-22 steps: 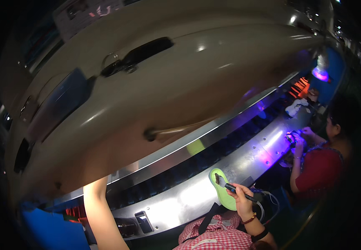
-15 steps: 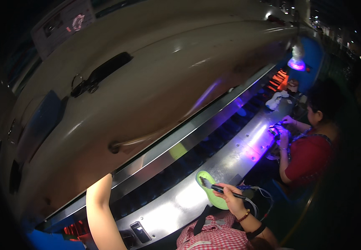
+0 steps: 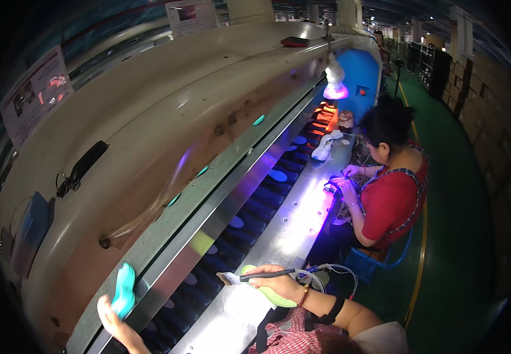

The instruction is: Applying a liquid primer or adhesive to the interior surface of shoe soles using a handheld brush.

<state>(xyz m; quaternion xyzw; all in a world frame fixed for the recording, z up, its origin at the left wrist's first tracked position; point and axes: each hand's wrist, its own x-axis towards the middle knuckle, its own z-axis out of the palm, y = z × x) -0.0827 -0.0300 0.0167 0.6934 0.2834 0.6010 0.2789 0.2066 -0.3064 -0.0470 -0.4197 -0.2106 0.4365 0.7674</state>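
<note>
At the lower left, my left hand (image 3: 113, 321) has its fingers at the edge of a turquoise shoe sole (image 3: 125, 289) and seems to grip it. The sole is tilted up over a grey-green belt (image 3: 149, 227). My right hand (image 3: 279, 286) is closed around the black handle of a brush (image 3: 267, 274). Its pale, dark-tipped bristles point left over the metal ledge (image 3: 202, 324). Beneath the right hand lies a yellow-green shoe sole (image 3: 276, 298), partly covered by the hand.
Dark slots with pale soles (image 3: 236, 222) run beside the ledge. A pale machine hood (image 3: 167, 112) fills the left, with a black handle (image 3: 89, 160) on it. A lit lamp (image 3: 335, 82) hangs beyond. A co-worker in red (image 3: 385, 203) sits to the right. Cables (image 3: 341, 270) lie near my right wrist.
The view has shifted. My left hand, hidden beneath the hood before, now shows at the turquoise sole. The brush has moved off the yellow-green sole's far end, its bristles now left of it.
</note>
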